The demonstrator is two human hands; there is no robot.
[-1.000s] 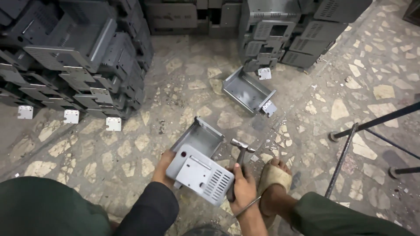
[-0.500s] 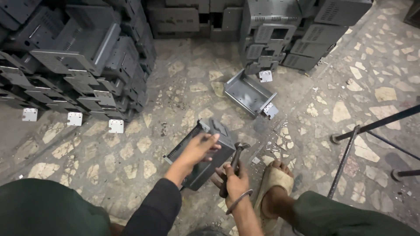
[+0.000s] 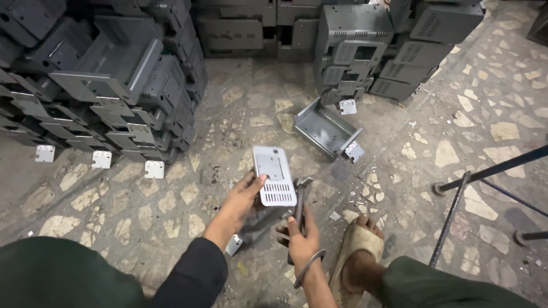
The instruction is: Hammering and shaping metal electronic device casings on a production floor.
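The left hand [image 3: 242, 199] now grips the grey vented sheet-metal housing [image 3: 274, 175], tipped upright from flat on the stone floor [image 3: 171, 199]; the right hand [image 3: 299, 239] clasps a dark metal hand tool [image 3: 299, 201] beside it, ready for working.

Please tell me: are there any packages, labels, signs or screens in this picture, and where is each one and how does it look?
None: no package, label, sign or screen is in view.
Only bare grey metal housings stacked along the far side, one open housing on the stone floor.
The left hand holds a grey vented metal panel.
The right hand holds a dark tool.
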